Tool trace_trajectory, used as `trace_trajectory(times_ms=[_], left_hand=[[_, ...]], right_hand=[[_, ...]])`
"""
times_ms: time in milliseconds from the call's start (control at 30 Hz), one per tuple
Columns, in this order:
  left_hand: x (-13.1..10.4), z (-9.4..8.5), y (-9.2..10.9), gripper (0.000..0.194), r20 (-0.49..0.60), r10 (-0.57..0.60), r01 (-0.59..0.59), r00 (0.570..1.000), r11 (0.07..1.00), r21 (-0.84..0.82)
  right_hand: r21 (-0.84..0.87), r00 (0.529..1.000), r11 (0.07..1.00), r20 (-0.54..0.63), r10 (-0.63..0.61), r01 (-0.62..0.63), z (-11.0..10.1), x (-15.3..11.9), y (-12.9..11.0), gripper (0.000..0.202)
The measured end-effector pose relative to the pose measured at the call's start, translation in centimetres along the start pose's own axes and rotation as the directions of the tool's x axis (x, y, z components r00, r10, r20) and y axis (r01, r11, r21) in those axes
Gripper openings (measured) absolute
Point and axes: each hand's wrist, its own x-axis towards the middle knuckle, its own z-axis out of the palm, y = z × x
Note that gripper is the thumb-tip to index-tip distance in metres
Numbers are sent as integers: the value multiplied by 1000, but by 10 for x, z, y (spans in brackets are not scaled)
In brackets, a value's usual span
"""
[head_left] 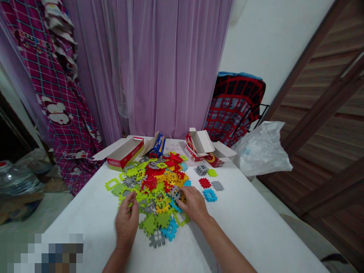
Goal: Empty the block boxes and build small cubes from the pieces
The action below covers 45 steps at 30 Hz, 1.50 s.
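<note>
At four o'clock from the middle of a pile of toothed plastic pieces (pixel 153 184), the right hand (pixel 193 203) has its grip narrowed on a grey piece (pixel 175 193), thumb and fingers at its near edge. Whether that piece is lifted clear of those beneath, I cannot tell. At eight o'clock, the left hand (pixel 127 216) has its fingers bent in towards the thumb, its grip nearly closed; a sliver of lime shows there, and whether it is held or lies behind, I cannot tell.

The grey piece is tilted, with square teeth along its edge and window-like openings. Around it the pile mixes lime, olive, red, yellow, blue and grey, pieces overlapping on the white worktop (pixel 93 223). A grey window piece (pixel 157 239) lies at six o'clock.

Apart from the pile, a rounded grey block (pixel 202 170) sits at two o'clock, and a loose blue piece (pixel 209 195) lies flat at three, just beyond the right hand.
</note>
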Motion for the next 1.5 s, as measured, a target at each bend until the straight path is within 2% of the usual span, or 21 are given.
trace_trajectory(times_ms=[100,167,233,300,400,500,633,900,1167,1500], left_hand=[[0,0,-1,49,12,-7,8,1000,1000,-6],[0,-1,-1,49,25,-20,20,999,1000,-9],[-1,-1,-2,50,26,-30,31,999,999,-10],[0,0,-3,50,21,-30,31,999,999,-13],[1,1,-4,51,20,-29,29,999,999,-28],[2,1,-4,53,15,-38,38,999,999,-11],[1,0,-3,53,14,-44,44,999,999,29],[3,0,-3,51,12,-38,37,999,998,51],[1,-1,5,49,-6,-43,44,999,997,57],[3,-1,2,49,14,-55,54,998,997,61]], right_hand=[[-6,996,999,-82,43,-43,-7,2,10,31],[-28,982,990,-131,133,-137,-18,8,25,29],[-78,948,955,-168,270,-286,-33,19,45,30],[-147,891,887,-199,407,-438,-49,35,67,34],[-261,849,808,-171,499,-528,-66,58,97,42],[-320,854,794,-128,504,-516,-68,75,116,44],[-357,883,812,-100,458,-462,-60,83,125,43],[-411,903,815,-56,425,-409,-57,85,122,39],[-396,905,826,-30,424,-401,-56,85,119,40],[-396,904,832,14,428,-388,-57,86,118,41]])
